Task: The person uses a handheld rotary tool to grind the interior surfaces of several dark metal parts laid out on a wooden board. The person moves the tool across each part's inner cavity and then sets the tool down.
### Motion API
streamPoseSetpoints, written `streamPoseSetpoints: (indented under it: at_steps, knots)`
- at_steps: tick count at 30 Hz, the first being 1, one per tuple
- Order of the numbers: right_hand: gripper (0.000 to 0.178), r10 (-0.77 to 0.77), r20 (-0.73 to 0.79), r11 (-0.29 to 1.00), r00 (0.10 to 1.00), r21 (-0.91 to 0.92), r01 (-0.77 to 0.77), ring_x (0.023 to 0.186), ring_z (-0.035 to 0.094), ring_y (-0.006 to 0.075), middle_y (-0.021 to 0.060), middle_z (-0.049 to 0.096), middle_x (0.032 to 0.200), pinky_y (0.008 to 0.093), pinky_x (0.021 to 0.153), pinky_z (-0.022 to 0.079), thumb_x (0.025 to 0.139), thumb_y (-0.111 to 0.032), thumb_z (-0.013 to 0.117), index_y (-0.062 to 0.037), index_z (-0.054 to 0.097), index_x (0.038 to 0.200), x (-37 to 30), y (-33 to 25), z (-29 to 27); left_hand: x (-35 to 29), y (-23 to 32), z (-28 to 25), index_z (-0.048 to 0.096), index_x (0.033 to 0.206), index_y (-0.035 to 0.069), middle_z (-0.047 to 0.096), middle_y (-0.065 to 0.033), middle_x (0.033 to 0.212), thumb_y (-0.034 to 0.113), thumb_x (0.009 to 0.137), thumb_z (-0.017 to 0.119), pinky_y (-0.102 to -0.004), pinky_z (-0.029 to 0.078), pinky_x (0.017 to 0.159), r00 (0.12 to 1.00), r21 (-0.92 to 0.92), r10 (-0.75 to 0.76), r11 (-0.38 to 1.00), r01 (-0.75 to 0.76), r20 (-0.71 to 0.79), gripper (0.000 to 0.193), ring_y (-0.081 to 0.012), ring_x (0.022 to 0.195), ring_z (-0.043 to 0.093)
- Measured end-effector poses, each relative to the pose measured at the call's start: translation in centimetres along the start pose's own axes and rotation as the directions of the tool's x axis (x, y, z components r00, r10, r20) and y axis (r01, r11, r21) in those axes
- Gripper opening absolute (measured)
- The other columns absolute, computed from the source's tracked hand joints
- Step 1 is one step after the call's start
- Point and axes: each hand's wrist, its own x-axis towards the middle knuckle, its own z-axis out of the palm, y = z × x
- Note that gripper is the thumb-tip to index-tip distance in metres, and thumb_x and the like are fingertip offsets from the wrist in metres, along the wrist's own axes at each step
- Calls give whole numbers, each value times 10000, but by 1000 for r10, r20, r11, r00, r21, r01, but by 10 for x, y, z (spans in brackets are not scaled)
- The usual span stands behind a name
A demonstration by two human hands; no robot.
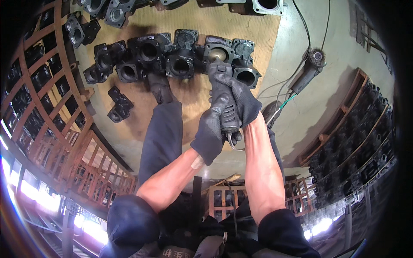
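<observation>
Both of my gloved hands are closed around a dark straight grinder [229,112]. My left hand [211,129] wraps the rear of its body, and my right hand [241,95] grips farther forward, near the neck. The tool's tip reaches the round opening of a black flanged metal casting [224,44]. Something tan and round shows in that opening; whether it is a grinding head I cannot tell. More black castings stand in a row alongside, among them a flanged one [180,66] to the left and another [246,77] just right of the tool.
A smaller casting [119,104] lies on the tan sheet [172,17] left of my legs. A second power tool with a round wire brush [317,56] rests on the floor at right, with cables nearby. Wooden crates [51,86] full of black parts flank both sides.
</observation>
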Motion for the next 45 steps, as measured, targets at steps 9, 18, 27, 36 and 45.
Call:
streamPoseSetpoints:
  at_steps: [9,18,27,36,45]
  knots:
    - [322,33,-48,999,998,2,-33,672,631,191,96,622,812,309,615,544,882,-295,676,-15,587,1015,4,0,-1,-6,7,1,611,1034,25,658,-85,757,404,947,592,-341,520,375,1000,45,-5,999,5,4,389,-201,520,629]
    - [203,8,-5,987,1000,162,-7,598,574,139,19,607,743,270,563,480,880,-237,690,-41,648,908,35,2,-7,27,15,-6,592,1089,30,664,-87,794,369,957,579,-363,537,386,1000,-15,17,1000,-17,20,364,-207,544,639]
    - [292,-130,-48,991,990,-12,130,622,610,146,55,631,785,278,577,526,874,-262,688,-16,618,1014,19,11,-9,7,7,-4,606,982,90,637,-38,739,413,920,619,-342,508,362,999,69,32,997,-32,-12,330,-182,484,592]
    - [287,-131,-64,990,989,-63,127,621,616,156,77,630,785,281,576,524,891,-270,660,0,617,977,3,10,1,-9,7,-2,604,1004,65,633,-45,743,391,926,624,-322,495,390,1000,45,9,999,-8,-23,336,-177,511,597]
    - [318,-162,-48,981,986,-114,156,610,625,178,86,628,768,289,572,533,867,-283,687,7,616,978,16,12,-6,5,9,-9,601,1054,13,652,-100,737,418,927,602,-360,504,347,1000,15,25,1000,-25,4,424,-242,446,594]
